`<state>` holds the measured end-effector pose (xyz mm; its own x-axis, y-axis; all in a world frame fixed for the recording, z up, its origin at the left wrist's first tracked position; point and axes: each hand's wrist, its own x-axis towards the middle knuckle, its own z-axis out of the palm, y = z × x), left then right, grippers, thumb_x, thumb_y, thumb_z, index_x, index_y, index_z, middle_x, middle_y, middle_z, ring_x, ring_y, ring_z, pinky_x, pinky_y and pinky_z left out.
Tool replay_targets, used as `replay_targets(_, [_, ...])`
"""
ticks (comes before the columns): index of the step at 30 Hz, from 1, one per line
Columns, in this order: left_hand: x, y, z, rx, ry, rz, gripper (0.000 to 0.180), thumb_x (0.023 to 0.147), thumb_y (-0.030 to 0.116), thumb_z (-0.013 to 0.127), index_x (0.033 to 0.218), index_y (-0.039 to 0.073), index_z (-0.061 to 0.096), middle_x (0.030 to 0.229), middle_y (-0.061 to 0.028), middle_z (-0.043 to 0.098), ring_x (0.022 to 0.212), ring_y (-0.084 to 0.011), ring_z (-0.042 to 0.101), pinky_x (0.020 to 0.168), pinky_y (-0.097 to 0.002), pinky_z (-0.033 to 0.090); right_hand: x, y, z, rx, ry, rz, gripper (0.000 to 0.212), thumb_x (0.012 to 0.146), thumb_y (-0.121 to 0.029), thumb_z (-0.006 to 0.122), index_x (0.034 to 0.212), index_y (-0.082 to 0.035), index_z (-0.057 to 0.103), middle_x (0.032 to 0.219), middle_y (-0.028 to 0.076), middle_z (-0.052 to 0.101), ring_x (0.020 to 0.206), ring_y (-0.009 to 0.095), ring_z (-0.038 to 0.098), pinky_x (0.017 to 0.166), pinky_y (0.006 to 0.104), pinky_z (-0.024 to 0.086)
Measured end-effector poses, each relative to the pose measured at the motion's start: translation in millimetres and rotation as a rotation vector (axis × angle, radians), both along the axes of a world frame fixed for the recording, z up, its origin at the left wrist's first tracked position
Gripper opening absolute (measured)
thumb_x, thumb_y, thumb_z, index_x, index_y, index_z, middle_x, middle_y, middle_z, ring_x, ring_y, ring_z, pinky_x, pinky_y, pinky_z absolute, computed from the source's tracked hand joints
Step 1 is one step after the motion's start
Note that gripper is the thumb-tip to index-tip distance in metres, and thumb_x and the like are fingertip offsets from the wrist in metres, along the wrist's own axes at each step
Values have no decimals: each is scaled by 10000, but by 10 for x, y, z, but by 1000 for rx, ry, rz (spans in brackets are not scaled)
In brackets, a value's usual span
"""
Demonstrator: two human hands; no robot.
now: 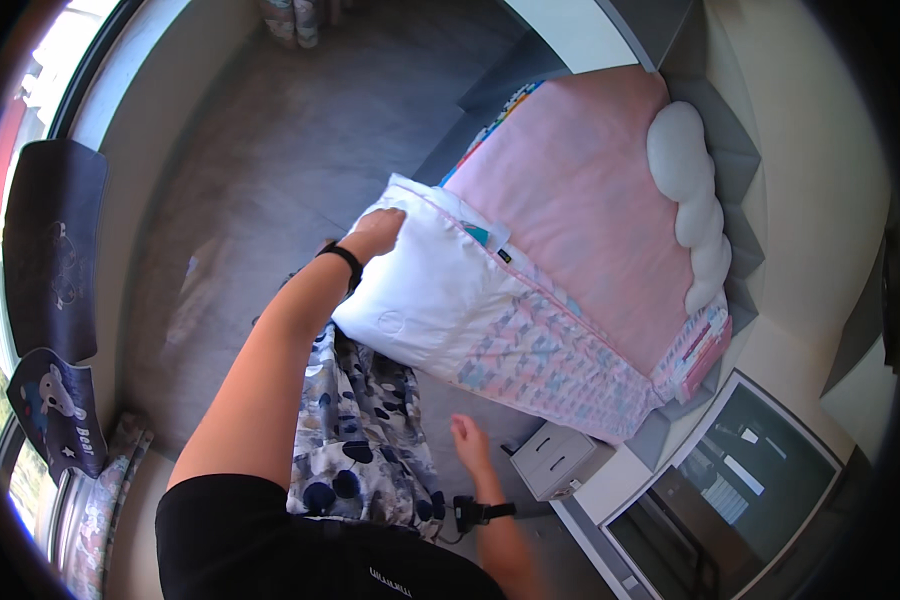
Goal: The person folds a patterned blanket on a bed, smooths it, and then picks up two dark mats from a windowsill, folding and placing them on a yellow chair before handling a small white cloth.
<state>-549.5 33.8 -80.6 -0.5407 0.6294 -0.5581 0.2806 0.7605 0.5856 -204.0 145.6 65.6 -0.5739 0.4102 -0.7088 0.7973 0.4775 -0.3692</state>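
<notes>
Quilt (490,320): lying along the near side of the pink bed (580,180); long axis slanting from the left hand (378,232) down rightward, white end at that hand, patterned end pointing past and right of the right hand (470,445).
Left arm: stretched forward, nearly straight, hand clenched on the quilt's white edge.
Right arm: held low, bent, hand released, fingers loosely curled, apart from the quilt.

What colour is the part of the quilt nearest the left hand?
White: the quilt is white around the left hand, shown best in the head view.
</notes>
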Motion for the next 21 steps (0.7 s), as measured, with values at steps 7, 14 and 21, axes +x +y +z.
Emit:
replay_targets(7, [8, 1024, -321, 158, 358, -356, 228, 680, 71, 462, 903, 90, 504, 962, -62, 507, 930, -201, 469, 766, -337, 369, 1070, -1, 75, 46, -106, -487, 209, 745, -111, 503, 920, 2, 508, 799, 48, 556, 719, 111, 525, 603, 216, 410])
replay_targets(14, [-54, 1330, -148, -78, 308, -477, 139, 707, 150, 458, 751, 107, 582, 775, -49, 581, 769, -198, 551, 707, -355, 381, 1266, -229, 288, -158, -60, -809, 203, 732, -87, 515, 925, -27, 511, 792, 60, 563, 714, 114, 534, 651, 212, 416])
replay_targets(21, [-171, 1232, -291, -188, 281, -123, 161, 717, 192, 460, 797, 130, 586, 833, -26, 576, 832, -184, 519, 809, -400, 301, 1293, -170, 218, -118, -79, -658, 208, 737, -95, 515, 933, -26, 505, 824, 71, 555, 738, 119, 531, 661, 210, 417])
